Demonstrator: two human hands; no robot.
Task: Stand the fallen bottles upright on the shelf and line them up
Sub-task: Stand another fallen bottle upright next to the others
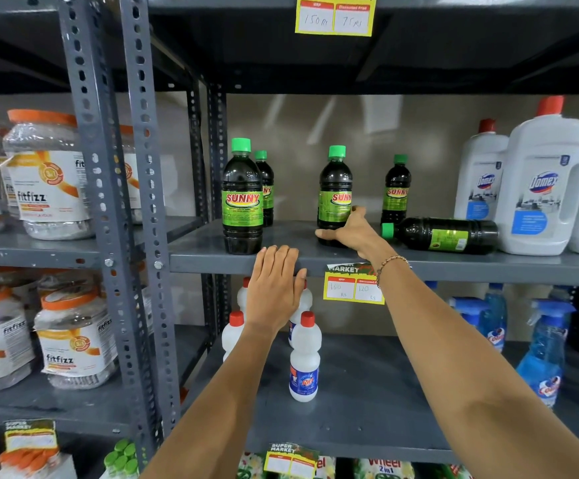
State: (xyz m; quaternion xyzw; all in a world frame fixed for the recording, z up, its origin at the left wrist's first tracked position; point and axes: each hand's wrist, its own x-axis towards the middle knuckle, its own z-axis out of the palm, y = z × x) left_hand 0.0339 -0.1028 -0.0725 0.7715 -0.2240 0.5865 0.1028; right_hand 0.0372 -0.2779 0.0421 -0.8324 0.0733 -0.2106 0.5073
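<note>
On the grey shelf [291, 236] stand several dark Sunny bottles with green caps: one at the front left [242, 198], one behind it [266, 188], one in the middle [334, 191] and one further back [396, 190]. Another bottle [443, 235] lies on its side, cap pointing left, in front of the white jugs. My right hand [353, 231] wraps around the base of the middle upright bottle. My left hand [276, 288] rests flat against the shelf's front edge, fingers together, holding nothing.
White Domex jugs [543, 188] crowd the shelf's right end beside the fallen bottle. Below are white red-capped bottles [304, 361] and blue spray bottles [543, 354]. A slotted metal post [143, 202] separates the left bay of fitfizz jars [50, 178]. Price tags [353, 286] hang on shelf edges.
</note>
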